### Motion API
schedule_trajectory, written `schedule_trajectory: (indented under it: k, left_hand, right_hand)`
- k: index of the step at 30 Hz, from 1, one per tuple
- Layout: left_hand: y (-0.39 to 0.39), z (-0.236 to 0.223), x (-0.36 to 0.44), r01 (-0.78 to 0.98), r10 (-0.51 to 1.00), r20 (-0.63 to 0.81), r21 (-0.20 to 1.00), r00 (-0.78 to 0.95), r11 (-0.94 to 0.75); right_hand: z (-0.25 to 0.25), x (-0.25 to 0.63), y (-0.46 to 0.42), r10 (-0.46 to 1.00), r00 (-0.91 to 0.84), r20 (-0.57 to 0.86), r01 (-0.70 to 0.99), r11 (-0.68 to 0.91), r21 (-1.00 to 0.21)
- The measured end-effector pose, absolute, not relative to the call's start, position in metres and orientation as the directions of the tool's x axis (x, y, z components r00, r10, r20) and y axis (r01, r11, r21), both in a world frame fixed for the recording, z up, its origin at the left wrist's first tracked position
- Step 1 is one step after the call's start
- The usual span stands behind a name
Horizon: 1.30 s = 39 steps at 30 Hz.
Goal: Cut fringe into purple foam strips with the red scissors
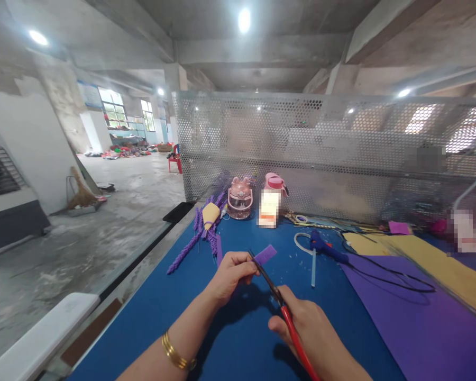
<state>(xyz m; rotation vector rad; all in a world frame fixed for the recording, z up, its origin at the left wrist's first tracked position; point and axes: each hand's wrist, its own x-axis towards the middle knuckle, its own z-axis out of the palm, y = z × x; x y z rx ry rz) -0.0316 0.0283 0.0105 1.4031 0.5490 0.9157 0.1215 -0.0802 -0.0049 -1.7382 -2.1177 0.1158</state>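
My left hand [235, 274] pinches a short strip of purple foam sheet [265, 255] above the blue table. In my right hand [301, 320] is a pair of scissors [289, 323] with red handles, its dark blades lying across the strip close to my left fingertips. Whether the blades are fully closed I cannot tell. Beyond my left hand lies a lavender bouquet [210, 218] of purple stems with a yellow wrap. A longer purple strip [219, 250] rests beside it.
A blue glue gun [329, 248] with a glue stick [313, 269] near it lies to the right. Large purple sheet [384, 296] and yellow sheet [444, 264] cover the right side. A pink bottle [240, 198] stands before the perforated metal screen [317, 143].
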Motion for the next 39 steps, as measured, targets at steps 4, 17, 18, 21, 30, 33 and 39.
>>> schedule_trajectory:
  k: [4,17,18,21,30,33,39]
  left_hand:
    - [0.0288,0.0099,-0.0317,-0.213,0.807,0.182,0.974,0.561,-0.072]
    - [0.027,0.0126,-0.0326,-0.154,0.8,0.159,0.984,0.579,-0.085]
    - [0.0269,0.013,-0.0325,-0.153,0.799,0.16,0.985,0.58,-0.086]
    - [0.027,0.0131,-0.0322,-0.162,0.798,0.169,0.983,0.579,-0.091]
    - [0.0269,0.0114,-0.0318,-0.174,0.798,0.17,0.981,0.579,-0.082]
    - [0.0269,0.0115,-0.0316,-0.174,0.797,0.162,0.982,0.582,-0.073]
    - [0.0281,0.0097,-0.031,-0.19,0.793,0.173,0.979,0.585,-0.073]
  right_hand:
    - [-0.0007,0.12,-0.0812,0.964,-0.138,0.228,0.938,0.201,-0.281]
    - [0.0032,0.1165,-0.084,0.967,-0.131,0.218,0.943,0.189,-0.274]
    - [0.0036,0.1163,-0.0842,0.969,-0.129,0.213,0.943,0.186,-0.276]
    - [0.0032,0.1161,-0.0838,0.969,-0.14,0.203,0.942,0.193,-0.273]
    - [-0.0037,0.1199,-0.0801,0.957,-0.156,0.244,0.941,0.219,-0.259]
    - [-0.0034,0.1198,-0.0805,0.947,-0.159,0.278,0.94,0.231,-0.25]
    - [-0.0052,0.12,-0.0802,0.936,-0.16,0.314,0.926,0.252,-0.281]
